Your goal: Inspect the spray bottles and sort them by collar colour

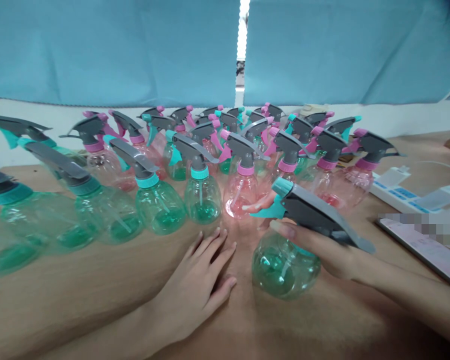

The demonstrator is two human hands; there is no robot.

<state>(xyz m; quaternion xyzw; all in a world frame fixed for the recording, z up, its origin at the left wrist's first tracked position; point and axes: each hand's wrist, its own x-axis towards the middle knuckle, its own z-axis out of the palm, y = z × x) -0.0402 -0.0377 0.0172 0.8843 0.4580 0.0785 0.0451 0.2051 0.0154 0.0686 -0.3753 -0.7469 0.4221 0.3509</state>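
Observation:
My right hand (322, 245) is wrapped round the neck of a green see-through spray bottle (285, 270) with a grey head and teal trigger. The bottle leans a little, its nozzle to the left; whether its base touches the table I cannot tell. Flat on the wooden table (135, 285) lies my left hand (198, 285), fingers stretched out, with nothing in it. Just beyond its fingertips stands another green spray bottle (203, 200), and beside that one a pink spray bottle (242, 190).
Several more green and pink spray bottles (159, 207) stand in rows across the back and left. At the right are a phone (416, 245) and a white power strip (405, 192). A blue curtain (116, 50) hangs behind.

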